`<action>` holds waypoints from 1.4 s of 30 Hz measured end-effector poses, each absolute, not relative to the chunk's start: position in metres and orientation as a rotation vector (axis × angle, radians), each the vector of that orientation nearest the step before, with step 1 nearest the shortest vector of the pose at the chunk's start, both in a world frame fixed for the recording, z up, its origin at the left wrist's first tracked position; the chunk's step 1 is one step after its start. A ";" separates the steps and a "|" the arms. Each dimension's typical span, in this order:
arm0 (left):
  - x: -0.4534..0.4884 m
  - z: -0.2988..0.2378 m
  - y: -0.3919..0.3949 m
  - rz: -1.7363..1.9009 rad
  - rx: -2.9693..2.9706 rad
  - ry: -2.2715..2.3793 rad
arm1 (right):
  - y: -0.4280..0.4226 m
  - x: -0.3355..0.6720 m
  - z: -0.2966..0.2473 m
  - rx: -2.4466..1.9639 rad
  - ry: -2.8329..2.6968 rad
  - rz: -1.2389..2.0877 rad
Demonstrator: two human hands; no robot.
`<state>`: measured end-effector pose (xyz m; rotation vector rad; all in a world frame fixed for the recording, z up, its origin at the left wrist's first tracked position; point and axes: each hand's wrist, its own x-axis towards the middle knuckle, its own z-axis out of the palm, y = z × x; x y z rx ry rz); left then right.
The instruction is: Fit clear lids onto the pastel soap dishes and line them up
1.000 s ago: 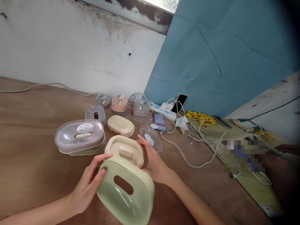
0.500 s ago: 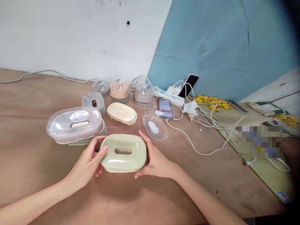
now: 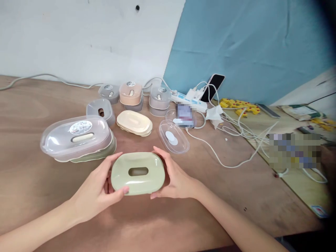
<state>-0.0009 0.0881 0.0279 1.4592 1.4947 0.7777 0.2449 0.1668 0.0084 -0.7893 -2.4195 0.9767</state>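
Note:
A pale green oval box (image 3: 138, 173) with a slot in its top sits on the wooden table (image 3: 39, 175) in front of me. My left hand (image 3: 97, 190) wraps its left end, thumb along the front edge. My right hand (image 3: 174, 178) wraps its right end, fingers curled round the side. Both hands grip it. The cream insert seen before is hidden under the green box.
A large clear-lidded box (image 3: 76, 138) lies to the left. Behind are a cream lid stack (image 3: 134, 122), a clear lid (image 3: 173, 141), a grey box (image 3: 101, 110) and three small boxes (image 3: 130, 93). A power strip (image 3: 187, 98), a phone (image 3: 214, 86) and white cables (image 3: 236, 134) lie to the right.
The green box, tilted up over the cream insert a second ago, now sits flat over it. Both hands have closed round its ends. The view has shifted downward.

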 end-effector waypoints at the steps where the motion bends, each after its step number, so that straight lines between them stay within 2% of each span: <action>1: -0.002 0.028 0.089 0.738 1.523 1.474 | 0.167 0.246 0.009 -0.781 -2.434 0.969; 6: -0.008 0.024 0.093 0.591 1.753 1.467 | 0.165 0.251 0.011 -0.646 -2.513 0.901; 13: -0.009 0.018 0.093 0.535 1.864 1.447 | 0.154 0.258 0.007 -0.749 -2.633 0.640; 27: -0.015 0.015 0.100 0.569 1.871 1.455 | 0.156 0.254 0.007 -0.818 -2.589 0.749; 37: -0.012 0.018 0.097 0.568 1.928 1.461 | 0.160 0.257 0.015 -0.730 -2.713 0.432; 42: -0.013 0.020 0.101 0.544 1.871 1.421 | 0.163 0.261 0.019 -0.787 -2.345 0.128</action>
